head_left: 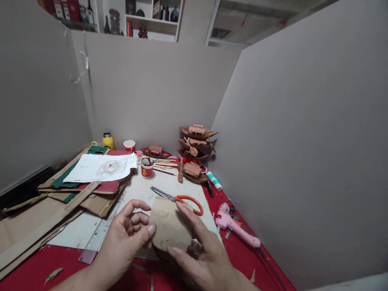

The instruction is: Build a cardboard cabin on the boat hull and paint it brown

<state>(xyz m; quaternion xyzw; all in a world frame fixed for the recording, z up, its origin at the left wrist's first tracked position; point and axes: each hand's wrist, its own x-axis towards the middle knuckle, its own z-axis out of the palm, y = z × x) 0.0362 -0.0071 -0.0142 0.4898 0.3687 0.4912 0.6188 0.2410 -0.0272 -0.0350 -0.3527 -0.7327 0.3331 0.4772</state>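
Observation:
A tan piece of cardboard, bent into a slight curve, is held between both hands above the front of the table. My left hand pinches its left edge between thumb and fingers. My right hand grips it from the right, with the thumb at its lower edge and a finger on its upper right corner. Something dark shows under the cardboard, too hidden to make out. Just behind it, scissors with orange handles lie on white paper, blades pointing left.
A pink glue gun lies right. Stacked model boats stand at the back, near a red cup. Cardboard sheets and a drawing are on the left, beside a clear ruler. Grey partitions surround the table.

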